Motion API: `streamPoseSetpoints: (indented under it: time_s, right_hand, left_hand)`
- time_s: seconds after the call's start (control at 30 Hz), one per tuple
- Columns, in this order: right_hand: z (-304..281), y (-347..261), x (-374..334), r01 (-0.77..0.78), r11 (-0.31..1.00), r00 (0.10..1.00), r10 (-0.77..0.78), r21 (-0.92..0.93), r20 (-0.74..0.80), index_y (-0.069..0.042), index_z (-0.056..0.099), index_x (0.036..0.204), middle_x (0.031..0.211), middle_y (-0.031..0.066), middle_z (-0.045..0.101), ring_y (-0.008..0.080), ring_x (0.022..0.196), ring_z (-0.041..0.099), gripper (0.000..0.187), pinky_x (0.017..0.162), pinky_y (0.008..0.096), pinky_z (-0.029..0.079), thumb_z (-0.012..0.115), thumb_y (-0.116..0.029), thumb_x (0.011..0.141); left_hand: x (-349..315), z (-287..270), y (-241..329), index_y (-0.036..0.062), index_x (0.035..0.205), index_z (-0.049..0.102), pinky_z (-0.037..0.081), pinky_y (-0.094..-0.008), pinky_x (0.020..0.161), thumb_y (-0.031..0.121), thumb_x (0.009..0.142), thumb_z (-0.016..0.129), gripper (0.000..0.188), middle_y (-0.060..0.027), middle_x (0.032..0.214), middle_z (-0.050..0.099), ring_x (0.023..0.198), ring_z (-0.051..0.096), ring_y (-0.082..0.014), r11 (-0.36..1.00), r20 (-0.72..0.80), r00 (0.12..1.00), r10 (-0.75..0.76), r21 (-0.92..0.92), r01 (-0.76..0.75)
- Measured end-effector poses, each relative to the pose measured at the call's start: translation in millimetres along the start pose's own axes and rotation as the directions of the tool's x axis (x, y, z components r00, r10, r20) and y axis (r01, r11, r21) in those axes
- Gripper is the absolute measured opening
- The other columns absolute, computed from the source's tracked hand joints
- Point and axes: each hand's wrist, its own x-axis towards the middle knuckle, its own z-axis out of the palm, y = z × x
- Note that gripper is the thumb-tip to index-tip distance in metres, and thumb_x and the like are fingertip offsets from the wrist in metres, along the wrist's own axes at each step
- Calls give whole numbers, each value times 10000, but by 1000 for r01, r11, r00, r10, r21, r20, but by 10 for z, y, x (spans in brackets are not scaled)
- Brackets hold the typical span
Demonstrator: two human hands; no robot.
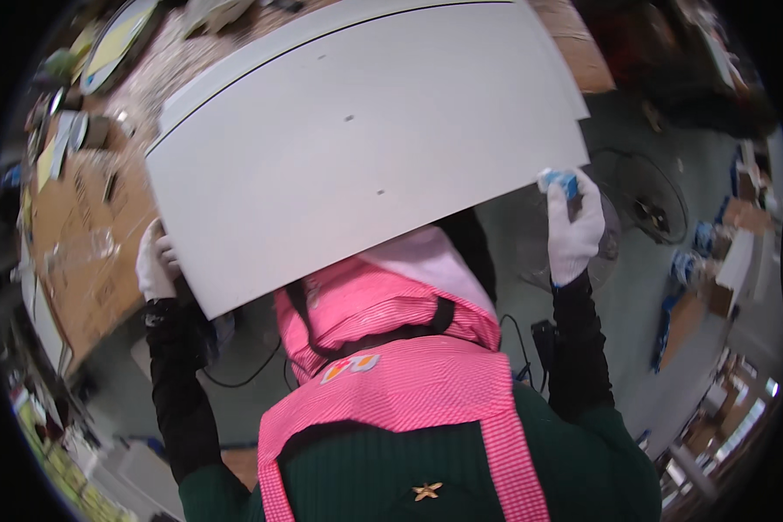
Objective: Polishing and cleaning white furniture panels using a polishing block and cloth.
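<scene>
A large white flat panel (322, 174) with a few small dark marks lies in front of me, its near edge slanting down to the left over my lap. My left hand (155, 265), in a white glove, is closed at the panel's left edge, with the fingers curled against it and partly hidden. Near the right corner, my right hand (574, 230), also gloved in white, pinches a small blue-and-white block (562, 181) between thumb and fingers. The block's white end touches or nearly touches the panel's edge; I cannot tell which.
Brown cardboard (96, 252) covers the table on the left, with a roll of tape (89, 130) on it. A round fan (648, 204) stands on the floor at right. Boxes (683, 317) and blue-labelled rolls (689, 265) sit farther right. Cables run across the floor.
</scene>
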Motion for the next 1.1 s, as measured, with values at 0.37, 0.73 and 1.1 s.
streamPoseSetpoints:
  time_s: [0.37,0.73,1.1]
  right_hand:
    - [556,-477,-386,-340,786,887,85,517,454,59,551,1228,859,100,673,119,644,588,332,603,251,501,562,-172,990]
    - [602,-438,223,-275,847,945,153,454,288,45,585,1211,951,105,709,140,729,662,336,578,229,497,560,-218,1005]
    - [1530,-1930,-610,320,697,196,-712,642,674,-62,621,1111,920,122,641,274,797,665,447,689,330,534,810,-13,709]
  left_hand:
    - [-573,994,-1122,-23,1155,605,592,-379,534,615,992,361,702,-124,906,694,692,676,-206,782,-444,870,213,612,121]
    - [-569,1402,-1439,-83,1163,615,563,-303,421,490,1022,441,616,-224,933,708,755,732,-268,716,-301,930,209,695,64]
    - [-308,1573,-1748,-100,1066,635,531,-250,378,474,984,552,586,-184,877,715,683,727,-211,783,-277,960,-49,586,209]
